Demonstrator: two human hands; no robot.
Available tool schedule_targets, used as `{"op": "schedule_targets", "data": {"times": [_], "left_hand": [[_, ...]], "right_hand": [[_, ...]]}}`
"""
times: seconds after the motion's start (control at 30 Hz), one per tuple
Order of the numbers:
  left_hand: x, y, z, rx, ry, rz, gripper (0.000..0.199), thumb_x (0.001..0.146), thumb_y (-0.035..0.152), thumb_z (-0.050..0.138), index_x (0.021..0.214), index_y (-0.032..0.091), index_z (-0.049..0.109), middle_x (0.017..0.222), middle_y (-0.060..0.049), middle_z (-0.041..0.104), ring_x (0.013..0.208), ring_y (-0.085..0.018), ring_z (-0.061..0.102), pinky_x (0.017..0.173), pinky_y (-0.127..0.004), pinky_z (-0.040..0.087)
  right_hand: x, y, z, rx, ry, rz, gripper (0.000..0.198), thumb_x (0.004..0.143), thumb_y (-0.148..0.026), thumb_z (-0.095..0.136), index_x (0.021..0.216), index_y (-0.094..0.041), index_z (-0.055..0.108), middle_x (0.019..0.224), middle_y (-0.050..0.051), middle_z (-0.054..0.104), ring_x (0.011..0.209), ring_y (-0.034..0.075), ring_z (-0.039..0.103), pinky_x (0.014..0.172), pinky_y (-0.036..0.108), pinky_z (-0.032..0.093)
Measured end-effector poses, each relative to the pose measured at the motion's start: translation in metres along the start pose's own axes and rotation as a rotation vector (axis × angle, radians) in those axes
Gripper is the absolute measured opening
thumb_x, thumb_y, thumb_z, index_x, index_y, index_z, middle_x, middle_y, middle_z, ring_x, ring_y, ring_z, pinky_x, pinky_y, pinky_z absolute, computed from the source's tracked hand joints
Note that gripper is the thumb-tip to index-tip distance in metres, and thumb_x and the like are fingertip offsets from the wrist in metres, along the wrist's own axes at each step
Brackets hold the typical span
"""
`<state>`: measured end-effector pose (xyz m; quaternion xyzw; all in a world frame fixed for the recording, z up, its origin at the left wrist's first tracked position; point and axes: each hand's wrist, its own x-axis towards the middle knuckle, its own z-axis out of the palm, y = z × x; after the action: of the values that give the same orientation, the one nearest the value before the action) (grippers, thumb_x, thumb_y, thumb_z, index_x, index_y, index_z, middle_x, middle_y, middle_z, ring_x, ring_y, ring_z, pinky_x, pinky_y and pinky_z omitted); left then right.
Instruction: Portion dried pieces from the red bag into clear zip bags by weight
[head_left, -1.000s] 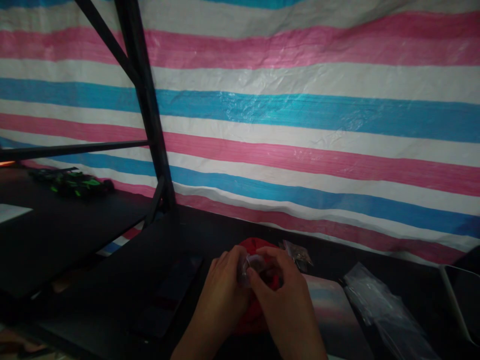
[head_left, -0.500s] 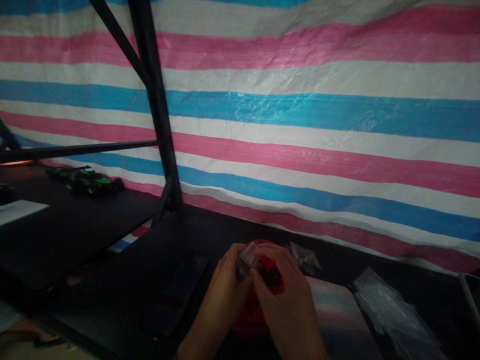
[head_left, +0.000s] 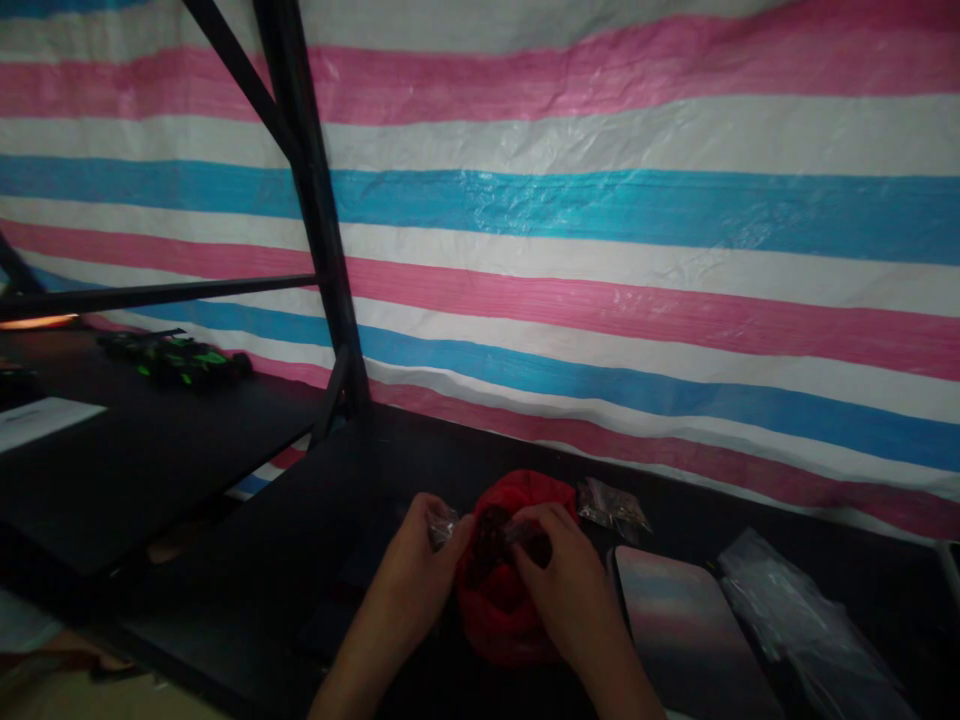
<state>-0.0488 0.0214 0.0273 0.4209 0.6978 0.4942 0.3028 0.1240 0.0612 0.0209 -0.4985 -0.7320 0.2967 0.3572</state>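
A small clear plastic bag is pinched in my left hand, just left of a soft red bag. The red bag stands open on the black table, with dark small pieces inside, too dim to make out. My right hand reaches over the mouth of the red bag, its thumb and forefinger closed together above the dark pieces. Something small may be between those fingertips; I cannot make it out.
Behind the red bag lies a small packet of small parts. To the right are a flat shiny-topped device and several clear plastic bags. A black post rises at the left; green-and-black toy cars sit on the neighbouring table.
My hands, together at the clear bag before, have parted. The left has moved left with the clear bag; the right is now over the red bag's opening, which shows more.
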Motion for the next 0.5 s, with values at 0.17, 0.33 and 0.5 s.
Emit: {"op": "schedule_targets", "data": {"times": [0.17,0.33,0.5], "left_hand": [[0.001,-0.008,0.018,0.031,-0.065,-0.023,0.021,0.081,0.042,0.064,0.086,0.024,0.056,0.071,0.001,0.065,0.068,-0.023,0.066,0.064,-0.032,0.047],[0.008,-0.014,0.021,0.013,-0.053,-0.033,0.017,0.078,0.038,0.064,0.085,0.023,0.058,0.069,0.001,0.064,0.067,-0.022,0.065,0.063,-0.031,0.046],[0.012,-0.021,0.016,-0.015,-0.039,-0.044,0.021,0.075,0.042,0.063,0.083,0.023,0.057,0.066,0.002,0.062,0.065,-0.021,0.061,0.061,-0.031,0.046]], "right_hand": [[0.006,0.001,0.018,-0.046,-0.009,0.016,0.025,0.087,-0.006,0.058,0.098,-0.023,0.074,0.114,0.007,0.072,0.11,0.028,0.069,0.099,0.041,0.051],[0.006,-0.001,0.031,-0.023,-0.073,0.046,0.025,0.089,-0.009,0.06,0.099,-0.024,0.077,0.113,0.007,0.072,0.105,0.025,0.071,0.094,0.034,0.052],[0.002,-0.001,0.027,0.086,-0.104,0.081,0.022,0.085,-0.012,0.066,0.102,-0.023,0.076,0.107,0.006,0.076,0.099,0.025,0.072,0.091,0.035,0.053]]}}
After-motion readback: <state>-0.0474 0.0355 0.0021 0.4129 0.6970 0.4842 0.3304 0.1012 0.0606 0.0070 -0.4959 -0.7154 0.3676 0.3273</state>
